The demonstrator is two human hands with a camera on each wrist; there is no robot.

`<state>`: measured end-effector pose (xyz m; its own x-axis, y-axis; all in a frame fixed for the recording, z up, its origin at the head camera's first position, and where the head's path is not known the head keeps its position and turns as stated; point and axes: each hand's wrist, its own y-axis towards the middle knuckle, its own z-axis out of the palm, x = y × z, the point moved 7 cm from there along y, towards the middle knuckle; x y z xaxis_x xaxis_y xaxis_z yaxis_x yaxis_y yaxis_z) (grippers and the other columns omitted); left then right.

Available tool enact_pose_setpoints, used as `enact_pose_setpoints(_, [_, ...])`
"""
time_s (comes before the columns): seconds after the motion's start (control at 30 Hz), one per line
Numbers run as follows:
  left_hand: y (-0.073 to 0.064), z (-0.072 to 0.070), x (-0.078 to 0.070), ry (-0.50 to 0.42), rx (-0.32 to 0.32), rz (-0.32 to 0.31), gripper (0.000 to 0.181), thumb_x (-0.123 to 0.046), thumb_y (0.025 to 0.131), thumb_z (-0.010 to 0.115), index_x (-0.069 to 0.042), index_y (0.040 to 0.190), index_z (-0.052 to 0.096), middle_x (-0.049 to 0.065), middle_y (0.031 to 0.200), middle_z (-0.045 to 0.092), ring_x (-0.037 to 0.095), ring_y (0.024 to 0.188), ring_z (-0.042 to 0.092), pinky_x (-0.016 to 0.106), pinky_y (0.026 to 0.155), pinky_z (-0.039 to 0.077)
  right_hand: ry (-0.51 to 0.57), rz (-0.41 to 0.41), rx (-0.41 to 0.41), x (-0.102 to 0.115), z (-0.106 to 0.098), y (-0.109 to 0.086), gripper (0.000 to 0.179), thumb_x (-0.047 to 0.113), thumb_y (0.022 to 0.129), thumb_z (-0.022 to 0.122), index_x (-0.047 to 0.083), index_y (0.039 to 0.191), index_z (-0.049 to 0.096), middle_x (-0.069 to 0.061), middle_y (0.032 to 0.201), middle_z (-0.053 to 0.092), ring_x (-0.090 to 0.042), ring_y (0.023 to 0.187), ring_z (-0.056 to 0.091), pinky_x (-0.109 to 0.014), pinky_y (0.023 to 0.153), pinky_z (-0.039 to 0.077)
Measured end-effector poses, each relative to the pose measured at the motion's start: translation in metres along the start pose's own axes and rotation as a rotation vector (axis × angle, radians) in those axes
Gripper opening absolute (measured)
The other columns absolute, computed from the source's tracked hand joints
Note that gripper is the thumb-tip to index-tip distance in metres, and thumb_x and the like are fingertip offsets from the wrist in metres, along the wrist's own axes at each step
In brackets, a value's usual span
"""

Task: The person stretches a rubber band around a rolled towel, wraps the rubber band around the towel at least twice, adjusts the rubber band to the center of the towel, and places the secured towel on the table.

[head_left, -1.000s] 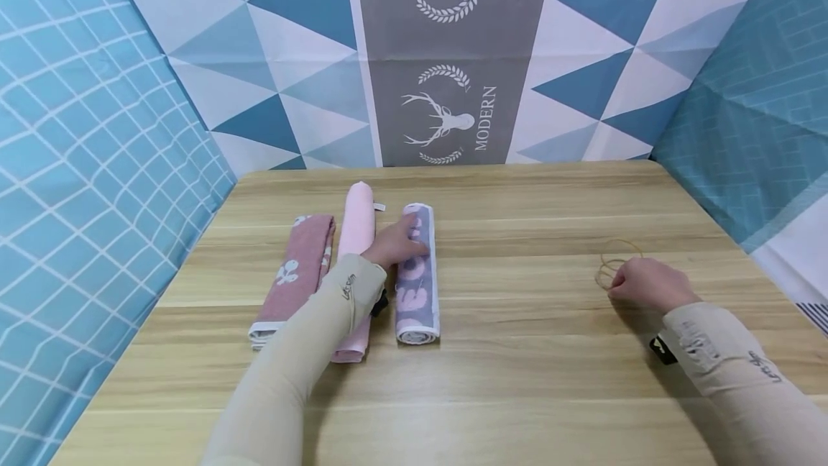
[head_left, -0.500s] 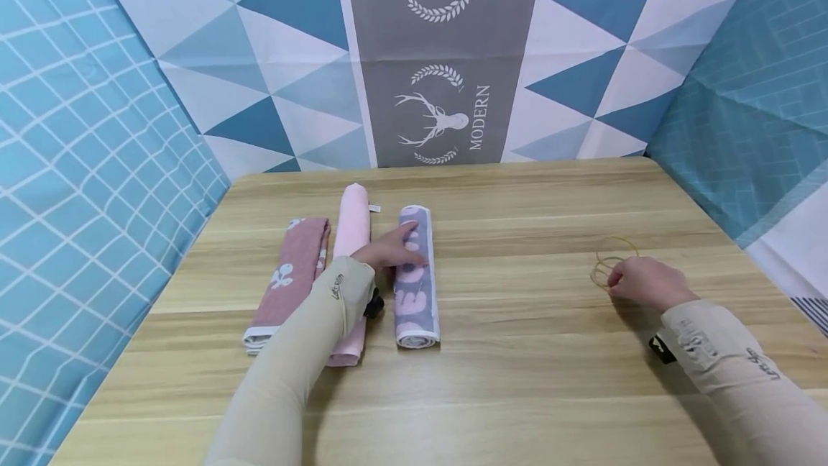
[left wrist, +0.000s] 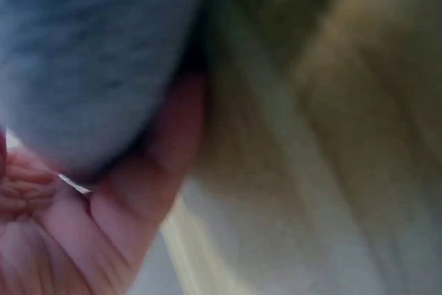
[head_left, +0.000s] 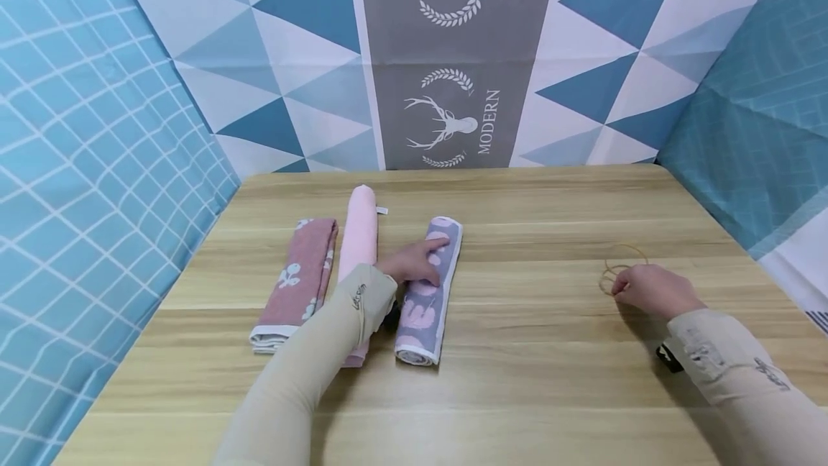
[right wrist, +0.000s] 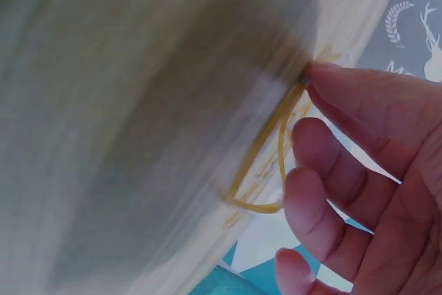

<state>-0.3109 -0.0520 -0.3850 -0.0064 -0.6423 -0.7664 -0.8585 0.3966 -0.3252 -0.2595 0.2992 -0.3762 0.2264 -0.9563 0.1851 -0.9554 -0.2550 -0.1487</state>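
My left hand (head_left: 414, 262) grips the rolled grey and pink towel (head_left: 419, 316) around its middle, thumb and forefinger spread over the top. Close up in the left wrist view, the blurred towel (left wrist: 90, 60) lies against curled fingers (left wrist: 141, 177). The roll is slanted on the table, its far end angled to the right. Over at the right, my right hand (head_left: 656, 289) pinches a thin yellow rubber band (right wrist: 264, 139) between thumb and forefinger just above the wood. The band hangs in a loop, and the other fingers are loosely bent.
Left of the held roll lies a rolled light pink towel (head_left: 358, 236), partly behind my left forearm. Beside it is a folded dusty-pink towel (head_left: 299, 279) with a white edge. Patterned cloth (head_left: 446, 42) rises behind the wooden table (head_left: 517, 380), and blue cloth stands at both sides.
The left hand has turned the grey and pink roll so its far end swings right, and its near end has come slightly closer. The right hand keeps its pinch, nearly still.
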Motion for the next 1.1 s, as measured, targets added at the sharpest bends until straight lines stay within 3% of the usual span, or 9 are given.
enact_pose_setpoints(0.23, [0.0, -0.002, 0.007, -0.055, -0.038, 0.018, 0.09, 0.008, 0.064, 0.068, -0.016, 0.147, 0.043, 0.02, 0.148, 0.038, 0.028, 0.102, 0.053, 0.03, 0.075, 0.052, -0.008, -0.037, 0.015, 0.006, 0.003, 0.009, 0.005, 0.014, 0.081, 0.067, 0.015, 0.078, 0.071, -0.001, 0.08, 0.067, -0.014, 0.07, 0.055, -0.04, 0.061, 0.048])
enact_pose_setpoints(0.43, [-0.001, -0.003, 0.002, -0.062, -0.076, 0.051, 0.085, 0.013, 0.063, 0.066, -0.015, 0.141, 0.051, 0.019, 0.143, 0.044, 0.027, 0.098, 0.053, 0.027, 0.063, 0.05, -0.048, -0.104, 0.074, 0.012, 0.005, 0.016, 0.007, 0.013, 0.082, 0.069, 0.015, 0.076, 0.067, 0.003, 0.077, 0.063, -0.011, 0.069, 0.052, -0.037, 0.06, 0.046])
enact_pose_setpoints(0.57, [-0.006, -0.006, -0.012, -0.047, -0.107, 0.156, 0.079, 0.015, 0.064, 0.064, -0.012, 0.137, 0.054, 0.019, 0.139, 0.049, 0.027, 0.098, 0.054, 0.027, 0.061, 0.05, -0.053, -0.132, 0.086, 0.014, 0.002, 0.015, 0.009, 0.012, 0.081, 0.068, 0.016, 0.074, 0.066, 0.005, 0.074, 0.06, -0.01, 0.067, 0.049, -0.033, 0.058, 0.044])
enact_pose_setpoints(0.73, [-0.015, -0.014, -0.035, 0.013, -0.151, 0.309, 0.075, 0.012, 0.066, 0.063, -0.01, 0.136, 0.054, 0.02, 0.136, 0.052, 0.029, 0.102, 0.054, 0.029, 0.07, 0.051, 0.007, -0.139, 0.094, 0.009, -0.005, 0.012, 0.007, 0.012, 0.079, 0.068, 0.015, 0.073, 0.067, 0.006, 0.072, 0.059, -0.009, 0.065, 0.048, -0.029, 0.059, 0.043])
enact_pose_setpoints(0.83, [-0.021, -0.018, -0.046, 0.043, -0.167, 0.362, 0.072, 0.01, 0.068, 0.064, -0.011, 0.136, 0.054, 0.02, 0.133, 0.053, 0.028, 0.101, 0.054, 0.03, 0.074, 0.051, 0.037, -0.121, 0.091, 0.006, -0.01, 0.01, 0.007, 0.013, 0.081, 0.067, 0.014, 0.074, 0.068, 0.006, 0.07, 0.057, -0.01, 0.064, 0.047, -0.028, 0.057, 0.04])
enact_pose_setpoints(1.1, [-0.045, -0.023, -0.071, 0.04, -0.182, 0.547, 0.063, 0.001, 0.078, 0.074, -0.007, 0.136, 0.052, 0.021, 0.128, 0.057, 0.028, 0.101, 0.058, 0.036, 0.081, 0.052, 0.044, -0.109, 0.026, 0.008, -0.029, 0.008, 0.009, 0.013, 0.085, 0.065, 0.008, 0.081, 0.071, 0.002, 0.075, 0.06, -0.013, 0.067, 0.048, -0.03, 0.06, 0.042])
